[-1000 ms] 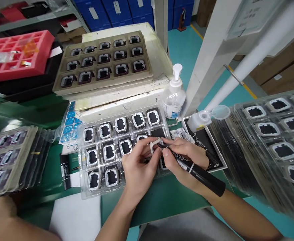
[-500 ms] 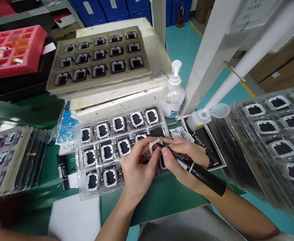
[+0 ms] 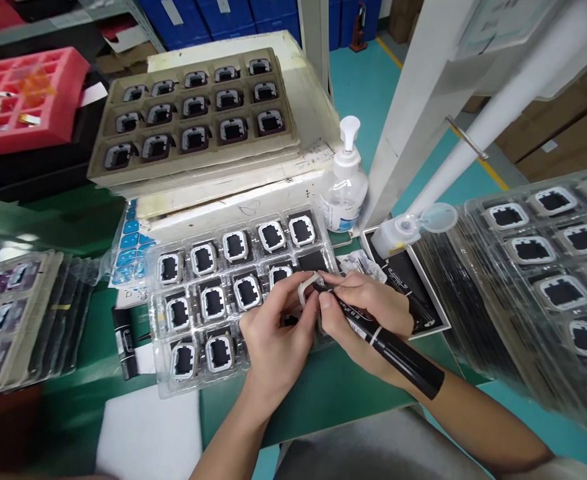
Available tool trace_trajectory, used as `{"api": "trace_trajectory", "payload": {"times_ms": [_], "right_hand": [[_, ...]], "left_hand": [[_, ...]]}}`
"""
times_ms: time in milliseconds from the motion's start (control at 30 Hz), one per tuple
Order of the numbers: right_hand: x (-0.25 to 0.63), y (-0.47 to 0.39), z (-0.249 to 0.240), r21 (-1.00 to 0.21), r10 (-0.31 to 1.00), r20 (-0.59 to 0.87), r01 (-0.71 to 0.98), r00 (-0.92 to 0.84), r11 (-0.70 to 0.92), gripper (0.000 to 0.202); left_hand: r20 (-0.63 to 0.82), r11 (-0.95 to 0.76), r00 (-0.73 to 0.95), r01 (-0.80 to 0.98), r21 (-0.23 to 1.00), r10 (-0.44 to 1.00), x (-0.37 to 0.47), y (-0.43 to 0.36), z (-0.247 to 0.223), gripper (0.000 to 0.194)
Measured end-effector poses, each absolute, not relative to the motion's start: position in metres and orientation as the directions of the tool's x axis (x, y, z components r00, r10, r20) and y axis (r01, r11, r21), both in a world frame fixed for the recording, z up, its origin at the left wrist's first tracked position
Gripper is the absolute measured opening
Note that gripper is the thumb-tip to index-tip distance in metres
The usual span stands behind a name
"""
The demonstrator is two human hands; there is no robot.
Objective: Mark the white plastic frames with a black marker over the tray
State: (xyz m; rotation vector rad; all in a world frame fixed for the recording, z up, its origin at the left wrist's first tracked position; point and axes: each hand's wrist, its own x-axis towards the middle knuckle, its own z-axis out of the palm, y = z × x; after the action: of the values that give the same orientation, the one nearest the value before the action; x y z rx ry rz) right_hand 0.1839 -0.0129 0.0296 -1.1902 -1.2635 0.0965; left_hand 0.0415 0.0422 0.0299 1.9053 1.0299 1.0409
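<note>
Between thumb and fingers my left hand (image 3: pixel 279 333) pinches a small white frame (image 3: pixel 305 288), tilted up above the tray. My right hand (image 3: pixel 368 320) is closed around a black marker pen (image 3: pixel 398 360), its tip end against or very near the inner side of the frame; the exact contact is hidden by my fingers. Under both hands lies a clear plastic tray (image 3: pixel 155 347) with rows of similar white frames with dark centres, such as one frame (image 3: pixel 219 352) in the front row. One pocket at the back right holds only a dark surface.
Left of the tray lies a black marker cap or pen (image 3: pixel 124 343), near a white cloth (image 3: pixel 148 433). Behind stand a stacked beige tray (image 3: pixel 193 160) and a pump bottle (image 3: pixel 344 180). A box of markers (image 3: pixel 408 287) and stacked trays (image 3: pixel 503 320) are at the right.
The marker in my right hand has shifted slightly, its back end a little lower and further left. My left hand keeps holding the frame. The whole view has moved slightly.
</note>
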Motion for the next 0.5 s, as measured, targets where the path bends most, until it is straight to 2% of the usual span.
{"api": "trace_trajectory", "payload": {"times_ms": [167,300,500], "right_hand": [[0.1837,-0.0119,0.0279,-0.713,0.646,0.673,0.551,0.360,0.435,0.036],[0.1828,-0.0108,0.0260,-0.682,0.588,0.709,0.590,0.389,0.433,0.037],[0.1813,-0.0126,0.0272,-0.690,0.616,0.690,0.601,0.380,0.403,0.041]], "left_hand": [[0.298,-0.407,0.365,0.272,0.872,0.882,0.0412,0.0430,0.0300,0.024],[0.293,-0.400,0.358,0.273,0.875,0.886,0.0420,0.0430,0.0308,0.025],[0.266,-0.367,0.346,0.271,0.890,0.900,0.0427,0.0421,0.0304,0.022]]}}
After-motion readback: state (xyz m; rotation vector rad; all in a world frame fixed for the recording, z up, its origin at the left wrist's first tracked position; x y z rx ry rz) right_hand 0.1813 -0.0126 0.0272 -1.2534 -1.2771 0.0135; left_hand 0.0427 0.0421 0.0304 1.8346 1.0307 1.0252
